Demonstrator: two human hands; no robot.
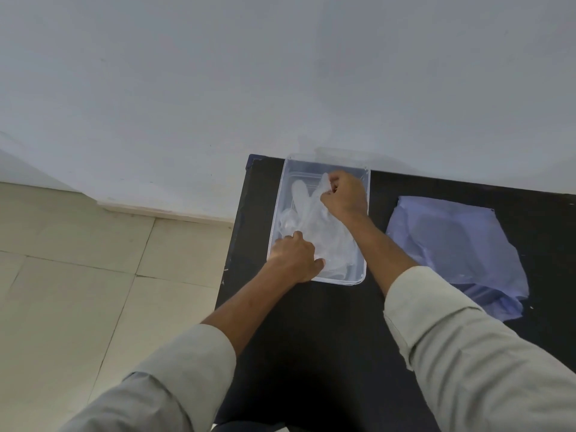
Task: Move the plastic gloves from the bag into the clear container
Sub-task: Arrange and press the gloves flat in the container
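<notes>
A thin plastic glove (314,226) is spread inside the clear container (367,194), which is set at the table's (311,322) far left corner. Its far end is pinched by the right hand (344,194); its near end is pressed under the curled fingers of the left hand (294,257). The flattened bag (458,244) lies toward the right edge. The film is judged light, limp and slippery, best gripped at cuff or fingertips.

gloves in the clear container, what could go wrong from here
The right hand pinches the gloves at the far end; lifting away could drag the flimsy film back out. The clear container sits near the black table corner, so the left hand pressing its near edge might tip or slide it.
</notes>
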